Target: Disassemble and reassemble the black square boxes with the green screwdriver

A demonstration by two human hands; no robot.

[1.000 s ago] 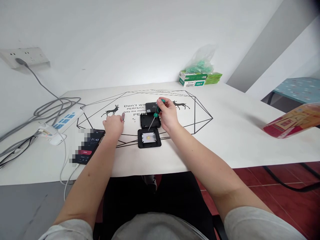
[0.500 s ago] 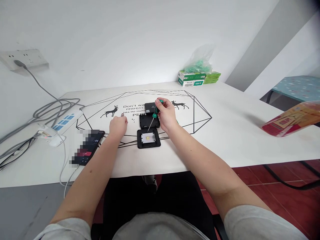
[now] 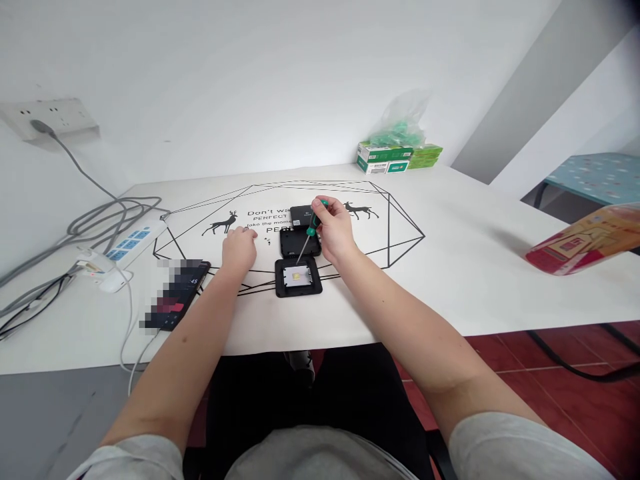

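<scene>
Right fingers (image 3: 325, 215) pinch the screwdriver (image 3: 311, 231), which slants below them toward a black frame (image 3: 299, 291).

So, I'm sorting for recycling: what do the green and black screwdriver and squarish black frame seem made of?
Green and black screwdriver: probably smooth plastic handle, by its vivid green; shank likely bare metal: thin, grey. Squarish black frame: likely matte plastic, by its dull black.

- The left hand (image 3: 239, 249) has shifted to the right across the table (image 3: 480, 267), farther from the phone (image 3: 187, 293) and nearer the small dark bits (image 3: 268, 241).
- The seconds on the phone's screen have run on from 43 to 45.
</scene>
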